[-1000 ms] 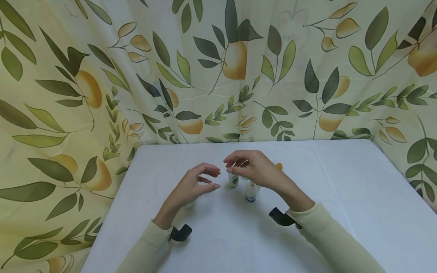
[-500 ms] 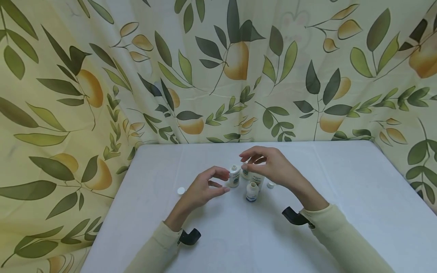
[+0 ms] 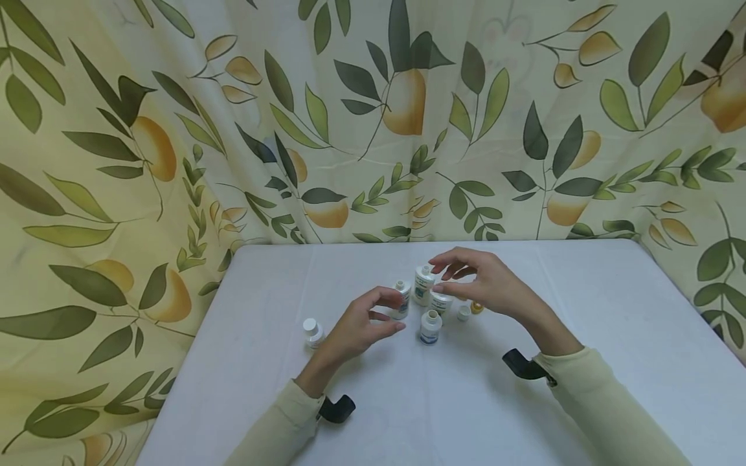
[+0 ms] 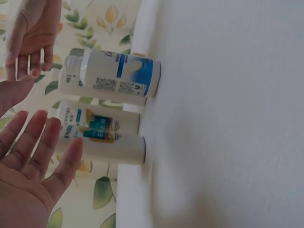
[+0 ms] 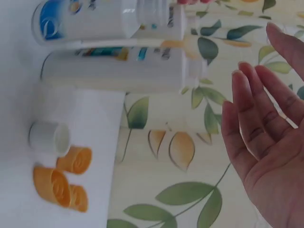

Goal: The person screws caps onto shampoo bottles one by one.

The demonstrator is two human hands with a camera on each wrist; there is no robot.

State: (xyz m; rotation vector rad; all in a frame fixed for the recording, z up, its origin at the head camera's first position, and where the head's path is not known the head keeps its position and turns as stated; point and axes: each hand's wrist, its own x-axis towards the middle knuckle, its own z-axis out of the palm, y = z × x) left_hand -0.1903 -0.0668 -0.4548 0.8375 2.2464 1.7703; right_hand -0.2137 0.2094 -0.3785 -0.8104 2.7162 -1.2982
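Note:
Several white bottles without caps stand upright and close together mid-table. The left one is beside my left hand, whose relaxed fingers are spread and hold nothing. My right hand hovers by the far bottle and the partly covered bottle, its fingers loosely bent around nothing. A short bottle with a blue base band stands nearest me. In the left wrist view its blue-and-white label shows, and another bottle carries a teal and orange label.
Right of the cluster lie a white cap and several orange caps. A white-capped bottle stands on the left, partly behind my left wrist. The white-covered table ends at a leaf-patterned curtain.
Both hands have shifted right. My right hand has drawn off the bottles, uncovering them and the caps. The capped bottle on the left has come out from behind my left hand.

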